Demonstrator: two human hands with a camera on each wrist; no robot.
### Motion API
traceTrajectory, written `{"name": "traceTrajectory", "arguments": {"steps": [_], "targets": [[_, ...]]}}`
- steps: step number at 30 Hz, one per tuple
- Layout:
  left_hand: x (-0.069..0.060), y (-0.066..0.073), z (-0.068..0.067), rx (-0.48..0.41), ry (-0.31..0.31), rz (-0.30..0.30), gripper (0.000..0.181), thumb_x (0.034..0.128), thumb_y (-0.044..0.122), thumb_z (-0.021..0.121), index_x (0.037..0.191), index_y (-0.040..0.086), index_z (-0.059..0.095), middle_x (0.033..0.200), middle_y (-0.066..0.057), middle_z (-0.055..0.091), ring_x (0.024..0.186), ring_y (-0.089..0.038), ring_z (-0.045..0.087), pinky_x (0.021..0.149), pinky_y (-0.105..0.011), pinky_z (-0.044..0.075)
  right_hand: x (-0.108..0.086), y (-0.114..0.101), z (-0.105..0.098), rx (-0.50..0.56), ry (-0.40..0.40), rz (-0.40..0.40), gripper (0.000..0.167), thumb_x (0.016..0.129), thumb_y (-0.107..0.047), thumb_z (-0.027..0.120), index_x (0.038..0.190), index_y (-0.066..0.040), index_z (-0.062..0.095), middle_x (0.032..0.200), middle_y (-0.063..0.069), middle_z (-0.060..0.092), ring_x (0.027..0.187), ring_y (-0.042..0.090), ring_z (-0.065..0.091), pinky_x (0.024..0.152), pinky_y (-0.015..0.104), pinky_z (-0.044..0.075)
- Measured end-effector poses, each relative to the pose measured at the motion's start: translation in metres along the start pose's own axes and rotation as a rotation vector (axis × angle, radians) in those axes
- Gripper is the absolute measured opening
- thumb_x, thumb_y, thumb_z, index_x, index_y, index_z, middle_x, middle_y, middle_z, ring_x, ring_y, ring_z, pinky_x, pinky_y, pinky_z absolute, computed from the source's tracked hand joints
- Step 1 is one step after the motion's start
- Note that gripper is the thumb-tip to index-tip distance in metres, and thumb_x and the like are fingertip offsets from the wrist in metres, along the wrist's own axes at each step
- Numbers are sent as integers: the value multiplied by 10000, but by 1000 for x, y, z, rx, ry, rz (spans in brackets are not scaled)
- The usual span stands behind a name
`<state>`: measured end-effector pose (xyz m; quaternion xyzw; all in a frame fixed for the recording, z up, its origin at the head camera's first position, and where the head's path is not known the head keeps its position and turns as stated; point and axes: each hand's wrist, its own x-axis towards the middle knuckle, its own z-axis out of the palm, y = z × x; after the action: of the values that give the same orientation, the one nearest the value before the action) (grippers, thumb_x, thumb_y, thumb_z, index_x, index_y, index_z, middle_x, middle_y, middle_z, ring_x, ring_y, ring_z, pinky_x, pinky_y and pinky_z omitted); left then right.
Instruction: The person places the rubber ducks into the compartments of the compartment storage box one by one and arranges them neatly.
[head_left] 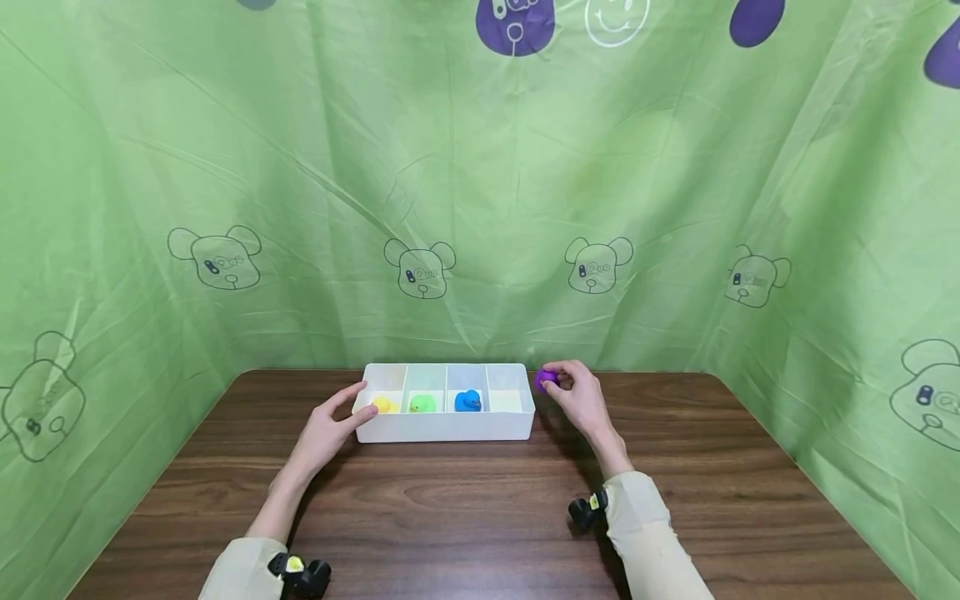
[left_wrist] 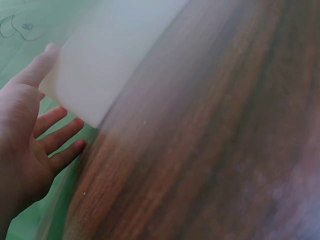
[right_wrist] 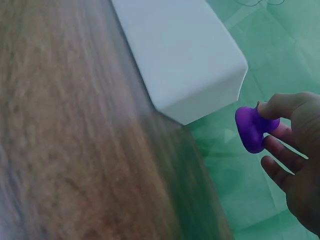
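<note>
A white divided box (head_left: 444, 427) stands at the back of the table. From the left, its compartments hold a yellow toy (head_left: 386, 405), a green toy (head_left: 423, 403) and a blue rubber duck (head_left: 468, 401); the rightmost holds nothing. Just beyond the right end of the box, my right hand (head_left: 583, 402) pinches a purple rubber duck (right_wrist: 251, 129) between thumb and fingers. At the other end, my left hand (head_left: 322, 435) touches the box, thumb at its front left corner and fingers spread along the left side. The box's inside is hidden in both wrist views.
The brown wooden table (head_left: 450, 517) extends in front of the box and to both sides. A green printed curtain (head_left: 495, 183) hangs close behind the table's back edge and on both sides. Each wrist wears a small black camera (head_left: 587, 510).
</note>
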<state>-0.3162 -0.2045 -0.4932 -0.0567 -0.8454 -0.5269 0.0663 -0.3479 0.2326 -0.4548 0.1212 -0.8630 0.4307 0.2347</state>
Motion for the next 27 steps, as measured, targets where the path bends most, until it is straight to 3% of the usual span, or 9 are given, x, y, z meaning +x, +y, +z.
{"name": "traceTrajectory", "arguments": {"steps": [8, 16, 27], "targets": [[0, 0, -1, -1, -2, 2, 677, 880, 517, 710, 1473, 280, 485, 1564, -74, 415, 1469, -307, 284, 1136, -580, 263, 3, -10, -3, -2, 0, -12, 292, 844, -97, 777, 1130, -62, 727, 1052, 129, 671, 923, 256, 649, 818, 338, 532], [2, -2, -2, 1, -3, 5, 683, 873, 531, 710, 1472, 291, 485, 1566, -73, 412, 1474, -322, 277, 1143, -608, 244, 5, -16, 1, 34, 6, -27, 271, 848, -109, 772, 1117, -99, 735, 1050, 105, 672, 942, 254, 645, 868, 426, 546], [6, -4, -2, 1, -8, 11, 679, 868, 536, 714, 1467, 309, 489, 1565, -52, 417, 1475, -314, 276, 1143, -607, 240, 6, -23, 12, 17, -17, -65, 278, 847, -99, 775, 1122, -105, 734, 1046, 95, 687, 937, 244, 658, 857, 416, 556]]}}
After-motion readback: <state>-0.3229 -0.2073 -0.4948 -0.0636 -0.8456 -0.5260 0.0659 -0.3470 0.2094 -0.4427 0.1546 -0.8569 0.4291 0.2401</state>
